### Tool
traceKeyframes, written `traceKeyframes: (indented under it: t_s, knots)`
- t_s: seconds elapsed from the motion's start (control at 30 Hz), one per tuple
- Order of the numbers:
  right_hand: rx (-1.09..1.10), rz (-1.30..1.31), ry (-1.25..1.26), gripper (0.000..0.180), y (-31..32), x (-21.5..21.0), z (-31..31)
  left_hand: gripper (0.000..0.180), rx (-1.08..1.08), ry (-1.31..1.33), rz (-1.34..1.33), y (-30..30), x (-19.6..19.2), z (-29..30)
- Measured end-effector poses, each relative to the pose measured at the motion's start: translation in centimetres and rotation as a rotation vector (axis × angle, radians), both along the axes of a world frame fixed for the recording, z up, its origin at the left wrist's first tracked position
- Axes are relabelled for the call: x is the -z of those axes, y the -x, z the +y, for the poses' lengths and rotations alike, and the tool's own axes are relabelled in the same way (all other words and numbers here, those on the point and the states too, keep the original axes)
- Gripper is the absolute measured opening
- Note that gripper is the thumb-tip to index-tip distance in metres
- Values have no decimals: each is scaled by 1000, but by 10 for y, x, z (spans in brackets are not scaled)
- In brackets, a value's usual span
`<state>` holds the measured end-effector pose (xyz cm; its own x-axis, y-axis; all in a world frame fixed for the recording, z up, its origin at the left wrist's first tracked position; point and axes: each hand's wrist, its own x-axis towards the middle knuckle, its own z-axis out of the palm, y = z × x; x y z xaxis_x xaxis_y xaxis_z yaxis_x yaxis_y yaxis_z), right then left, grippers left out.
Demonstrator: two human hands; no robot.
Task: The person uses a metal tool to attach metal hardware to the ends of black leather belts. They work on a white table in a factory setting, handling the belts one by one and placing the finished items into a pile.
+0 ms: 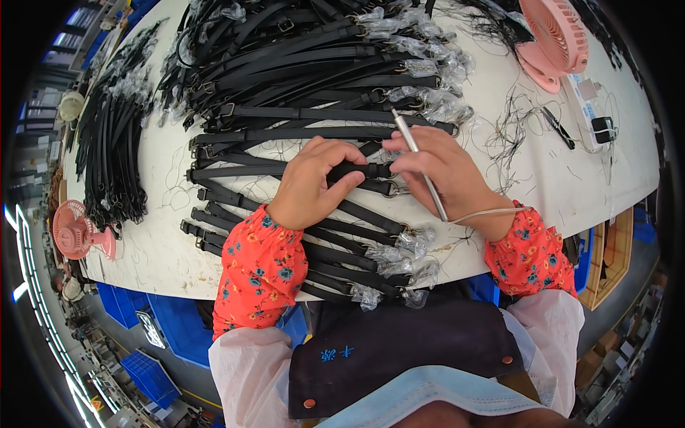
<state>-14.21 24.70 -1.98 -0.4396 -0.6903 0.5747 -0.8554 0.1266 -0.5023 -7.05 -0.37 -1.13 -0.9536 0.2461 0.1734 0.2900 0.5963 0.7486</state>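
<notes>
The left hand (pixel 314 182) lies palm down on a black strap (pixel 360 171), its fingers curled over the band and pressing it to the white table (pixel 564 178). That strap runs nearly level, its long axis crossing the table from the person's left to right, and its metal ring end (pixel 392 189) points right, just beside the fingertips of the right hand (pixel 446 178). The right hand is closed around a thin silver tool (pixel 419 165), held like a pen; the tool's long axis runs steeply from its upper tip, above the strap and a little to the left, down and right across the hand toward the wrist, where a pale cord (pixel 485 212) trails off. Relative to the held strap, a fanned heap of similar black straps (pixel 314 78) lies on the far side, many with ends wrapped in clear plastic (pixel 435 107), and more straps (pixel 342 250) lie on the near side, slanting down to the right toward the table edge. Well to the right of the strap stands a pink fan (pixel 560 39); well to its left lies another bundle of straps (pixel 114 150), with a second pink fan (pixel 75 232) just beyond it.
</notes>
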Motion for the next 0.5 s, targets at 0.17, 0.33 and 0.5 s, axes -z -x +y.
traceKeyframes:
  t_s: [0.17, 0.33, 0.5]
  knots:
    - [-72, -71, -65, 29, -2, 7, 3, 17, 8, 74, -135, -3, -6, -1]
    - [-85, -10, -106, 27, -3, 8, 4, 15, 56, 67, -338, -6, -14, 0]
    - [-59, 70, -168, 24, -5, 2, 3, 16, 3, 80, -275, -8, -12, 6]
